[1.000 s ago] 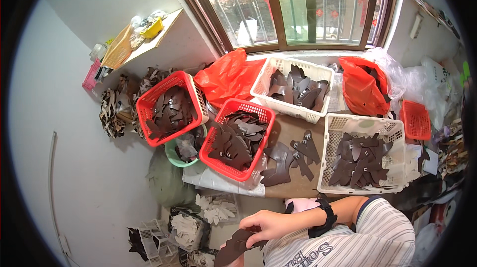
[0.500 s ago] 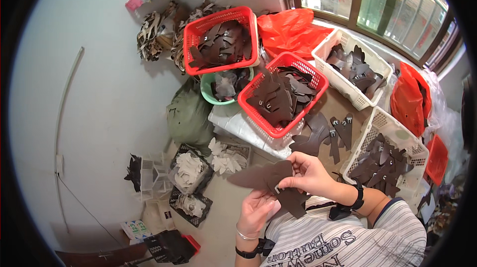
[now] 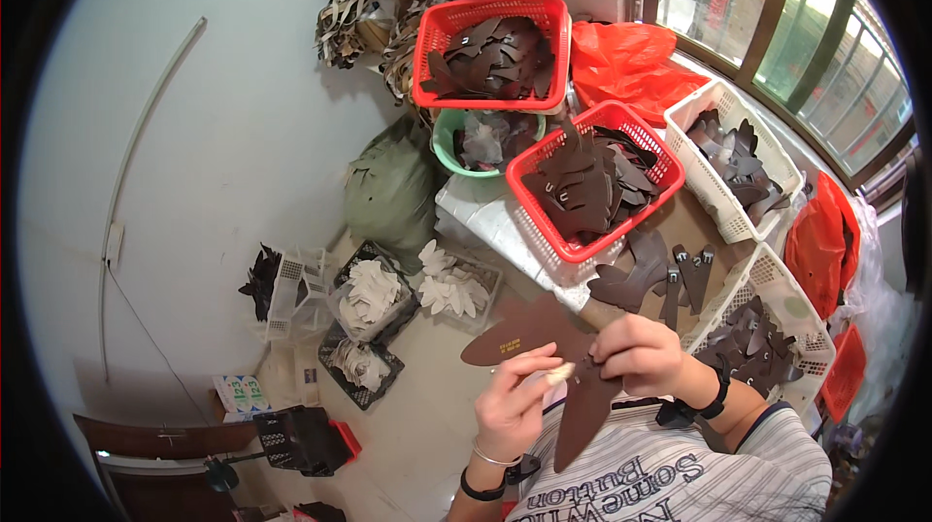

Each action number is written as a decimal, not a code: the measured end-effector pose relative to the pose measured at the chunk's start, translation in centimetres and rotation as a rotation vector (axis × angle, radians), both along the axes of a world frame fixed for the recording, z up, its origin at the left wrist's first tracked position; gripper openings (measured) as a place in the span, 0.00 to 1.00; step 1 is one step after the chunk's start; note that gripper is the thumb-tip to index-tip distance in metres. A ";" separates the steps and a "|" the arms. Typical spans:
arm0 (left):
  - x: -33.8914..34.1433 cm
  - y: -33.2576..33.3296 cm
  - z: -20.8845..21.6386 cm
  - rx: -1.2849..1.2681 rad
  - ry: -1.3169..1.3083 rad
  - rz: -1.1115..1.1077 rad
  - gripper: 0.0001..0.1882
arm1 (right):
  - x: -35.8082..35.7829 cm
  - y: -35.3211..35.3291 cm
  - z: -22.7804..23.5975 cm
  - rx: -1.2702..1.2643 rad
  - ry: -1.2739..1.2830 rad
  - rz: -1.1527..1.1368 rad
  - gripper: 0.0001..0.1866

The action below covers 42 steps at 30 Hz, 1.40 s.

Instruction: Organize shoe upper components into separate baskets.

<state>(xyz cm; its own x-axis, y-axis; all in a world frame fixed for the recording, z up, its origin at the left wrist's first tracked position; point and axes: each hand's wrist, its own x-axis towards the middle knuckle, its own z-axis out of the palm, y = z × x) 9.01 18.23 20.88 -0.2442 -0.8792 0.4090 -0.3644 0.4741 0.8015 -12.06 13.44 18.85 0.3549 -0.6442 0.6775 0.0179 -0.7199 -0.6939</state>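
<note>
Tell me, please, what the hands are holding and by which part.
A flat brown piece: the right hand pinches its right edge; the left hand touches its face near the middle.

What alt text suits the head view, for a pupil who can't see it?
A person's right hand grips a lobed brown piece while the left hand touches it. Beyond, red baskets and white baskets hold more brown pieces; pale pieces lie left of the hands.

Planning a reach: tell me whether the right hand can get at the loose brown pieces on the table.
Likely yes: the loose brown pieces lie uncovered near the right hand, though it may first have to let go of the held piece.
</note>
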 end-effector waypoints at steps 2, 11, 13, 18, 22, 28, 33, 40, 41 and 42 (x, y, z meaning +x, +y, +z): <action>0.0 -0.2 0.9 0.174 0.260 0.190 0.11 | -0.2 0.0 0.1 -0.143 0.021 0.038 0.16; 2.4 1.2 3.2 0.083 -0.091 0.127 0.11 | 2.1 -0.3 0.9 -0.235 0.157 0.116 0.13; 2.0 1.8 2.6 0.111 -0.104 0.181 0.09 | 1.9 0.3 0.8 -0.258 0.275 0.022 0.14; 3.4 4.9 1.4 0.196 0.033 0.335 0.07 | 4.8 0.3 1.2 -0.497 0.320 0.117 0.13; 5.6 8.4 0.1 0.255 0.113 0.526 0.06 | 10.3 -0.1 3.2 -0.570 0.319 0.389 0.15; 7.2 11.8 0.4 0.246 0.013 0.817 0.07 | 16.1 1.1 2.9 -0.517 0.351 0.494 0.14; 9.7 12.7 0.4 0.248 -0.073 0.882 0.11 | 17.6 1.8 1.7 -0.571 0.351 0.506 0.15; 15.6 13.6 -0.2 0.246 0.283 0.658 0.08 | 21.6 4.2 1.6 -0.577 0.296 0.401 0.13; 16.5 12.9 0.0 0.330 0.374 0.593 0.07 | 21.6 4.7 1.3 -0.562 0.316 0.346 0.13; 17.4 12.2 0.1 0.418 0.458 0.547 0.06 | 21.5 5.2 1.3 -0.556 0.334 0.288 0.13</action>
<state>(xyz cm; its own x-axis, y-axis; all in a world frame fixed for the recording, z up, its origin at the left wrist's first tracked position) 26.43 30.41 21.02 0.3736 -0.9273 -0.0226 -0.0515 -0.0451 0.9977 9.47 18.62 20.20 0.7056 -0.0841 0.7036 0.1108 -0.9676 -0.2268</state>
